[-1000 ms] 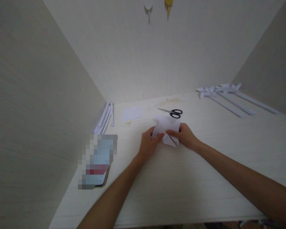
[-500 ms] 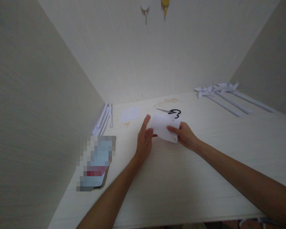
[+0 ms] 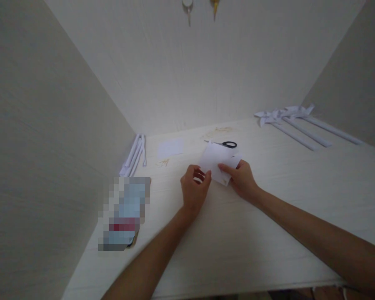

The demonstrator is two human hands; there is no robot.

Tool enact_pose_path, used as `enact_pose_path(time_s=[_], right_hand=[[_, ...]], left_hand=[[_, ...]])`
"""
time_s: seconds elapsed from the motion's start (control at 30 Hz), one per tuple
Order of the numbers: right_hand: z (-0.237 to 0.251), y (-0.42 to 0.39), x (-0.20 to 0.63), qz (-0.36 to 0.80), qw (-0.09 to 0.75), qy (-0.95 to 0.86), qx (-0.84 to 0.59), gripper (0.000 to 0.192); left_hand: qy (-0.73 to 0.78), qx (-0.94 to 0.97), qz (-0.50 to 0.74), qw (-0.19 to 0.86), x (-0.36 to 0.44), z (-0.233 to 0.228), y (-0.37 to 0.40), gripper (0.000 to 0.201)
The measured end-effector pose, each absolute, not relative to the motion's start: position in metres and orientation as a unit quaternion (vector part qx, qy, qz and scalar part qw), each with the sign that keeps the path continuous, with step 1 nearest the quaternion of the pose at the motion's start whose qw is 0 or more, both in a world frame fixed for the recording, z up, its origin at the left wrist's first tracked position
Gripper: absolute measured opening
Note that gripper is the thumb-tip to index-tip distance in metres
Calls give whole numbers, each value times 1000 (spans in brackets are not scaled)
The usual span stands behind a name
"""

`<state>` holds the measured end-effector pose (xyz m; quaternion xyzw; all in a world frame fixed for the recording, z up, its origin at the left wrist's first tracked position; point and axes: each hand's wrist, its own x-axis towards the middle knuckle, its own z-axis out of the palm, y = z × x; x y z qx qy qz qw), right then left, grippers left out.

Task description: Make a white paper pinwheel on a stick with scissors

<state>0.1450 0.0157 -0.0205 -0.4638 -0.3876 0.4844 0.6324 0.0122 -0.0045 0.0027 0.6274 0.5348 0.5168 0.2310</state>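
Note:
A small white sheet of paper [image 3: 214, 157], folded or layered at its lower right, is held above the table. My right hand [image 3: 242, 179] pinches its right side, with the thumb lying on top and the other fingers underneath. At the lower left edge, the curled fingers and thumb of my left hand [image 3: 195, 187] close on the paper; a gap shows between thumb and fingers behind the tips. Just beyond the paper lie scissors [image 3: 229, 144] with black handles, their blades partly covered by it.
Another white paper piece [image 3: 170, 148] lies farther left, near tan rubber bands [image 3: 163, 162]; more thin tan bands [image 3: 221, 131] lie by the back wall. Folded paper tubes [image 3: 134, 156] and a blurred phone [image 3: 125, 212] sit left. Joined paper tubes [image 3: 303, 129] lie at the far right.
My left hand has gone from stretched fingers to a curled grip at the paper's edge. The paper has turned and tilted, hiding more of the scissors.

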Motion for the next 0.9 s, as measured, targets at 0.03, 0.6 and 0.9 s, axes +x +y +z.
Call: enact_pose_path(time_s=[0.03,0.6,0.9], right_hand=[[-19,14,144,479,626,-396,-470,25],[-16,7,143,489,579,-437,-484,27],[-15,7,143,519,585,-414,-466,27]], left_hand=[[536,634,515,215,12,2,-4,14],[406,704,490,315,6,7,-1,31],[372,638,497,455,1,7,4,28]])
